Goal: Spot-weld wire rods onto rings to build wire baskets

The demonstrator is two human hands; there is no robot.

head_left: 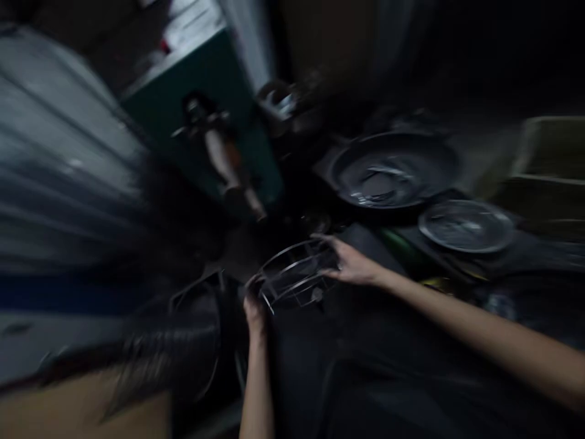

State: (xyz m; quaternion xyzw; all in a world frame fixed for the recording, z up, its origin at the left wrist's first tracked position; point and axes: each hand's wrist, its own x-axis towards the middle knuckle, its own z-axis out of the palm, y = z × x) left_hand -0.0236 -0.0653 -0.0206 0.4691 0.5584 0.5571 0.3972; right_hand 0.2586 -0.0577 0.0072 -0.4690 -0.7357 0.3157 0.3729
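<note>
Between my two hands is a round metal wire frame [295, 268], made of thin rings joined by short struts, held tilted above my lap. My left hand [255, 305] grips its left rim. On the opposite side, the fingers of my right hand [345, 261] are closed round the rim. Motion blur hides the finer details of the frame and the fingertips.
A green machine [205, 134] with a protruding metal part stands ahead. To the right are a wide dark basin [397, 174] holding metal pieces and a smaller round tray [466, 225]. A dark cylindrical container [196, 335] is at left, near a cardboard box [91, 405].
</note>
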